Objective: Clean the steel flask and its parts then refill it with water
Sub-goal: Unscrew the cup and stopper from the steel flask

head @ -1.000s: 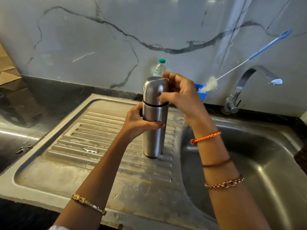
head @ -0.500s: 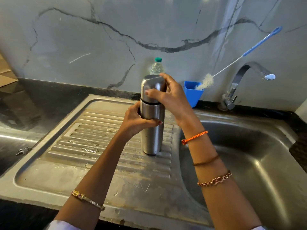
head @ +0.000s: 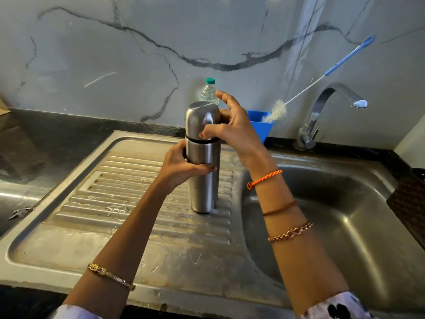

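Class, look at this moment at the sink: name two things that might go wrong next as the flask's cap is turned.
1. The steel flask stands upright on the wet, ribbed drainboard; twisting may make it slide or tip toward the sink basin.
2. The right hand grips the cap with wet-looking fingers, one lifted off; the smooth cap might slip.

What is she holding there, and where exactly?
The steel flask: left hand grips its body, right hand pinches its cap.
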